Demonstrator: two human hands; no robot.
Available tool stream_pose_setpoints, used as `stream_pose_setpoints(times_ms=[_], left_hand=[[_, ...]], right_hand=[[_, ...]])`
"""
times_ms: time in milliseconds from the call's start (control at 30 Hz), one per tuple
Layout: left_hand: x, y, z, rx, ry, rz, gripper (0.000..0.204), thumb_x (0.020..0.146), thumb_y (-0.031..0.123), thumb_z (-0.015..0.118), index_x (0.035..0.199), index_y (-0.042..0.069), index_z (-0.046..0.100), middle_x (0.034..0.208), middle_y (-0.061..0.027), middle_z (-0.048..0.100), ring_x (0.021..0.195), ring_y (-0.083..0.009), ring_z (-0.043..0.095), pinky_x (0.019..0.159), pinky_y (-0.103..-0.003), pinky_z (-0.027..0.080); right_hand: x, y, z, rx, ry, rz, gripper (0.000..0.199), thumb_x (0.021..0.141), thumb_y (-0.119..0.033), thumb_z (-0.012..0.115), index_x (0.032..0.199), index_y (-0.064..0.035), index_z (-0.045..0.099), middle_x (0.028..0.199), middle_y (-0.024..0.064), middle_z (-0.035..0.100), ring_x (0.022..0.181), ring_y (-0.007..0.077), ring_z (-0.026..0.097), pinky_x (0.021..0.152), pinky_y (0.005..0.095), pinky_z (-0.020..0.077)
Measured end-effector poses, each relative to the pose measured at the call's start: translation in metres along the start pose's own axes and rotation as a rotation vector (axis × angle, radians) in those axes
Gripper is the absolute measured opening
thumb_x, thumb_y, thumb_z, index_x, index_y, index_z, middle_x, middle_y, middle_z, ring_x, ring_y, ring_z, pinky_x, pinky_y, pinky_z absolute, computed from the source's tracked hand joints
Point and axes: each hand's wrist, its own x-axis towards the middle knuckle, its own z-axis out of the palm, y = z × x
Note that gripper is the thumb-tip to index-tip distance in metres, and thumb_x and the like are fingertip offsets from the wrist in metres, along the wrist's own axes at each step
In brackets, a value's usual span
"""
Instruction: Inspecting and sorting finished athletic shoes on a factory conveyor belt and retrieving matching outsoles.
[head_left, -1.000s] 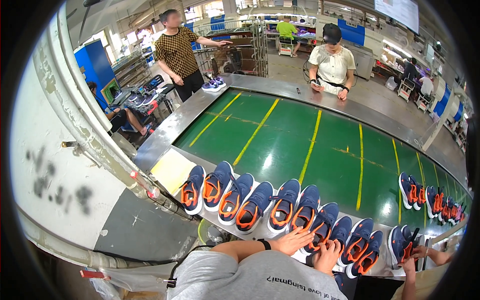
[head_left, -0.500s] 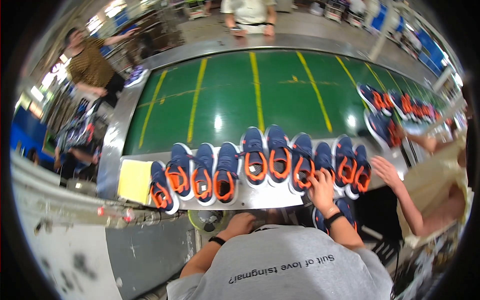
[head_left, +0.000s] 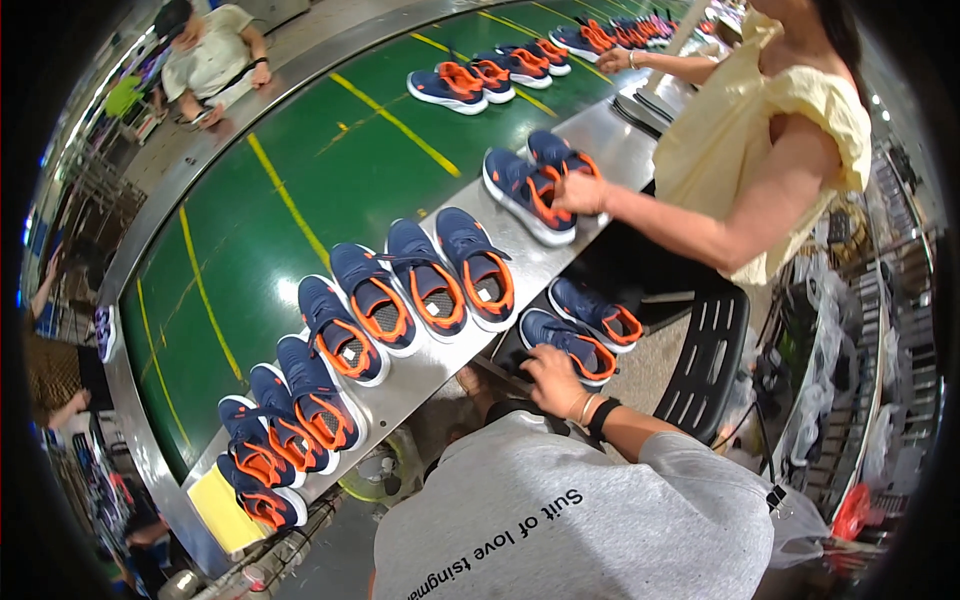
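Note:
My right hand [head_left: 556, 381] is beside the near one of two navy shoes [head_left: 568, 346] with orange linings and white soles. Its fingers are apart, by the side of the shoe; whether they touch it I cannot tell. The second shoe [head_left: 597, 312] of that pair lies just behind it, below the metal ledge [head_left: 405, 405]. My left hand does not show; my grey shirt covers that side. Along the ledge stands a row of several matching shoes [head_left: 437, 277], toes toward the belt.
A green conveyor belt [head_left: 290, 150] with yellow lines runs behind the ledge, carrying more shoes [head_left: 447, 88] at far right. A co-worker's hand [head_left: 580, 194] reaches into a shoe on the ledge. A black chair [head_left: 705, 365] stands at right, a yellow pad [head_left: 222, 512] at the ledge's left end.
The view has turned to the right. My right hand has left the shoe row for the pair below the ledge. My left hand has gone out of sight. The co-worker's hand has reached a shoe.

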Motion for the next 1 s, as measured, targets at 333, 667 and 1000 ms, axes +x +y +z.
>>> stream_pose_setpoints(times_ms=[333,667,1000], left_hand=[[0.027,0.095,-0.080,-0.031,0.084,0.189,0.033,0.080,0.031,0.056,0.092,0.001,0.063,0.088,-0.0183,0.065,0.082,-0.0323,0.063,0.072,-0.038,0.048],[-0.003,0.062,-0.073,0.109,-0.045,0.130,0.031,0.079,0.033,0.058,0.094,0.006,0.064,0.086,-0.0181,0.064,0.085,-0.0353,0.061,0.074,-0.041,0.048],[-0.018,0.029,-0.052,0.097,-0.114,-0.284,0.040,0.076,0.045,0.056,0.078,0.007,0.067,0.083,-0.0178,0.065,0.083,-0.0354,0.062,0.073,-0.043,0.048]], right_hand=[[-0.059,0.127,-0.013,-0.286,-0.304,0.576,0.053,0.059,-0.033,0.075,0.109,-0.0194,0.061,0.139,0.0254,0.023,0.132,0.0412,0.016,0.105,0.0531,0.0160],[-0.006,0.120,-0.001,-0.528,-0.765,0.823,0.038,0.084,-0.021,0.051,0.119,-0.0102,0.056,0.132,0.0121,0.038,0.123,0.0299,0.035,0.090,0.0644,0.0270],[-0.036,0.135,0.047,-0.461,-0.480,0.668,0.025,0.075,-0.016,0.053,0.093,-0.0076,0.067,0.111,0.0159,0.057,0.102,0.0284,0.056,0.092,0.0472,0.0341]])
